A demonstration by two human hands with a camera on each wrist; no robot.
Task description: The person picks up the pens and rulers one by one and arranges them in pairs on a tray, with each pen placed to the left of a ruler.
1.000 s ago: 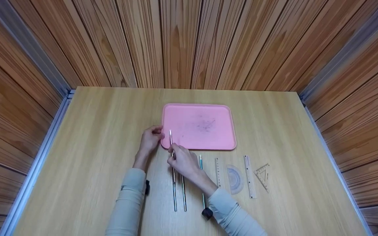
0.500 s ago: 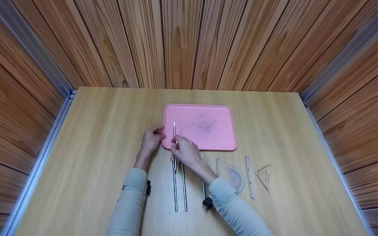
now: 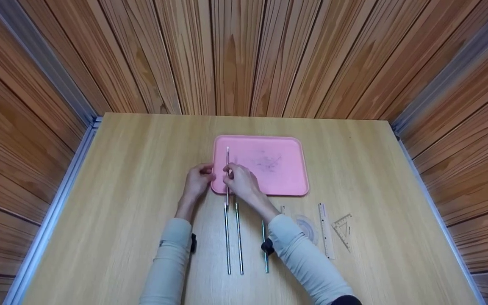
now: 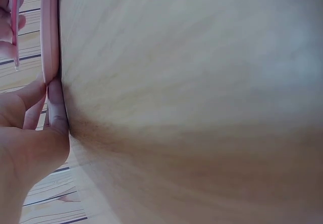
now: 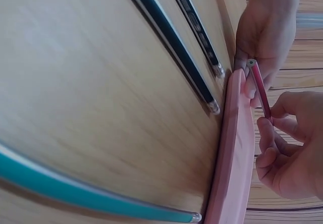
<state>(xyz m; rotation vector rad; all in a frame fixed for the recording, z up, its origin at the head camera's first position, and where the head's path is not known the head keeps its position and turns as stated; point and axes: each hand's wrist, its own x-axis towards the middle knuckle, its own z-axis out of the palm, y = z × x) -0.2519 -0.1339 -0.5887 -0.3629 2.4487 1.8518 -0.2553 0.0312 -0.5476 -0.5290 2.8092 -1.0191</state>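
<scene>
My right hand (image 3: 241, 182) pinches a reddish pencil (image 5: 259, 85) between thumb and fingers. In the head view this pencil points away from me, over the left part of a pink tray (image 3: 265, 186), its near end reaching past the tray's front edge. The right wrist view shows it held above the rim. At the tray's left edge, my left hand (image 3: 197, 181) grips the rim with thumb and fingers, seen closely in the left wrist view. Two dark pencils (image 3: 227, 245) lie side by side on the table in front of the tray, and a teal pencil (image 5: 101, 196) lies right of them.
Right of the pencils, partly behind my right sleeve, lie a short ruler (image 3: 283, 210) and a protractor (image 3: 306, 226). Farther right are a longer ruler (image 3: 325, 233) and a set square (image 3: 343, 231). Wooden panels (image 3: 235, 59) wall the table on three sides.
My right hand has carried the reddish pencil forward and slightly right, from above the dark pencils to over the tray. My left hand has kept its place at the tray's edge.
</scene>
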